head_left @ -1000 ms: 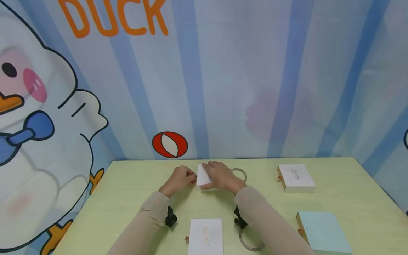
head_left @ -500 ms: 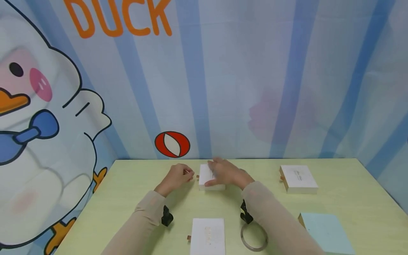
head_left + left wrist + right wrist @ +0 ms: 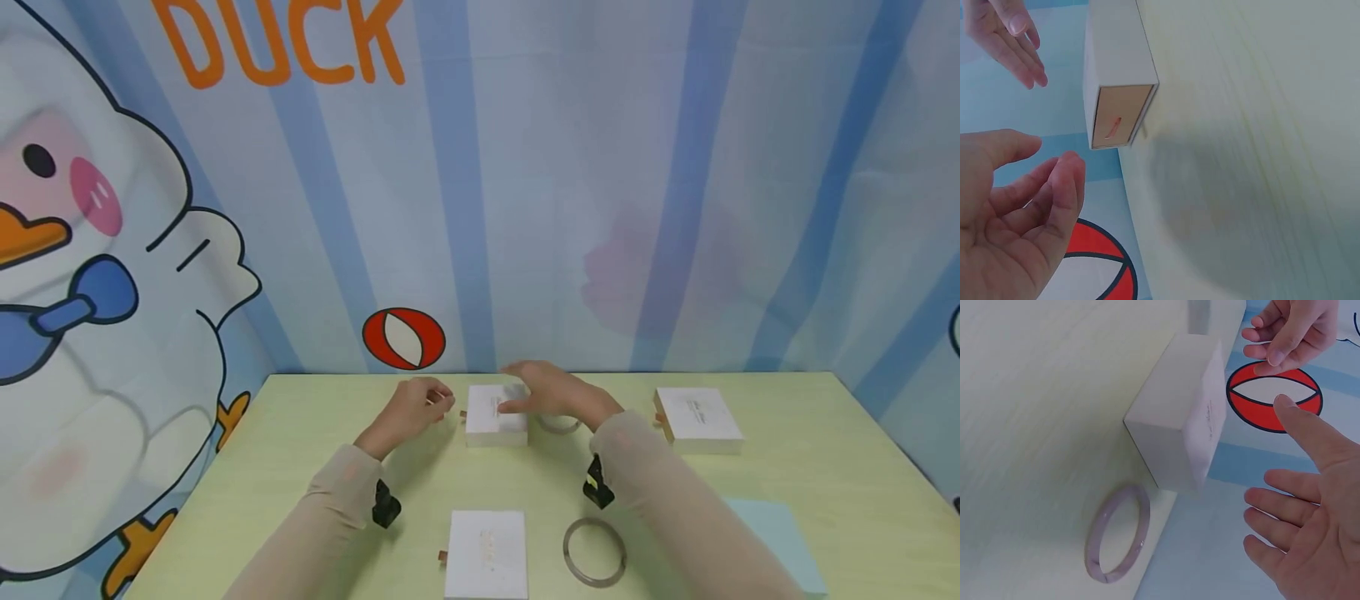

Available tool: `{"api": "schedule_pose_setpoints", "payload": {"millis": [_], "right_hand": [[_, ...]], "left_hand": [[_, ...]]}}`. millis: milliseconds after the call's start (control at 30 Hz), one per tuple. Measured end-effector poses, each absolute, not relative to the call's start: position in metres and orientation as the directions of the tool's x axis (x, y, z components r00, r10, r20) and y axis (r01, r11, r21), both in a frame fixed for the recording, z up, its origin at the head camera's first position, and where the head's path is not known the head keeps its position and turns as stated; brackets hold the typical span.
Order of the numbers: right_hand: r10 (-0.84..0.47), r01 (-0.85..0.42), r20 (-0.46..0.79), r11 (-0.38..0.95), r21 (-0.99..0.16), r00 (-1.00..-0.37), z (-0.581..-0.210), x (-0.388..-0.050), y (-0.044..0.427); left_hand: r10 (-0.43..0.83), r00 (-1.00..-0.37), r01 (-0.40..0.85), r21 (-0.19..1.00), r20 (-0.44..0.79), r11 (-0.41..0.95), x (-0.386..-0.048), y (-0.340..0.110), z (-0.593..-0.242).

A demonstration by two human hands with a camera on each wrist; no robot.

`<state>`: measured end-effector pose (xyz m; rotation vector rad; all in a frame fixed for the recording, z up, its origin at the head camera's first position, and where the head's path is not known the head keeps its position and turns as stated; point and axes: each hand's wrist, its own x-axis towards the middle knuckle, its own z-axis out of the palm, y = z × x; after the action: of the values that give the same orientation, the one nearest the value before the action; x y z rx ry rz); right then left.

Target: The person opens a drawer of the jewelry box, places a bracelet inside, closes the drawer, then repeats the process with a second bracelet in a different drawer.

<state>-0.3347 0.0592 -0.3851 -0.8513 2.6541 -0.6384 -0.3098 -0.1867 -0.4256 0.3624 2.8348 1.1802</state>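
Note:
A small white box [image 3: 491, 425] with gold lettering sits near the back of the table, its tan drawer end and ribbon tab toward the left. Just left of that end my left hand [image 3: 411, 412] hovers with loosely bent fingers; in the left wrist view a gap shows between thumb and fingers. My right hand [image 3: 558, 392] is raised over the box's right side, fingers spread and holding nothing, apart from the box in the right wrist view. Beside the box lies a pale bangle [image 3: 1099, 540], partly hidden by the right hand in the head view.
Nearer on the table [image 3: 315, 467] are a second white box [image 3: 486, 554] and another bangle [image 3: 576, 567]. A third white box [image 3: 699, 418] stands at the right. A light blue box [image 3: 780, 533] is partly covered by the right sleeve. A printed curtain hangs behind.
My right hand has lifted off the box and moved right. The left hand has drawn back left from the ribbon tab. The near bangle has come fully into sight.

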Motion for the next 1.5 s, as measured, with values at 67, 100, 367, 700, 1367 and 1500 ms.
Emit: {"api": "schedule_pose_setpoints", "payload": {"millis": [67,100,367,700,1367,1500], "right_hand": [[-0.607,-0.48,-0.141,0.731,-0.486,-0.782,-0.381,-0.333,0.063],[-0.61,-0.483,-0.147,0.732,-0.481,-0.778,-0.379,-0.333,0.065],[-0.651,-0.538,-0.15,0.717,-0.443,-0.744,-0.37,-0.325,0.082],[-0.679,-0.571,-0.135,0.694,-0.439,-0.722,-0.357,-0.308,0.108],[-0.688,-0.62,-0.092,0.696,-0.362,-0.72,-0.336,-0.266,0.156],[-0.674,-0.61,-0.094,0.712,-0.347,-0.733,-0.335,-0.259,0.169]], "left_hand": [[0.245,-0.968,0.206,0.706,0.048,0.678,-0.309,-0.187,-0.423],[0.25,-0.967,0.211,0.707,0.05,0.675,-0.308,-0.187,-0.422],[0.29,-0.955,0.239,0.727,0.056,0.643,-0.299,-0.181,-0.41],[0.377,-0.922,0.327,0.696,0.087,0.639,-0.285,-0.166,-0.397],[0.533,-0.838,0.453,0.697,0.119,0.556,-0.261,-0.125,-0.377],[0.571,-0.811,0.479,0.703,0.127,0.525,-0.257,-0.112,-0.375]]}}
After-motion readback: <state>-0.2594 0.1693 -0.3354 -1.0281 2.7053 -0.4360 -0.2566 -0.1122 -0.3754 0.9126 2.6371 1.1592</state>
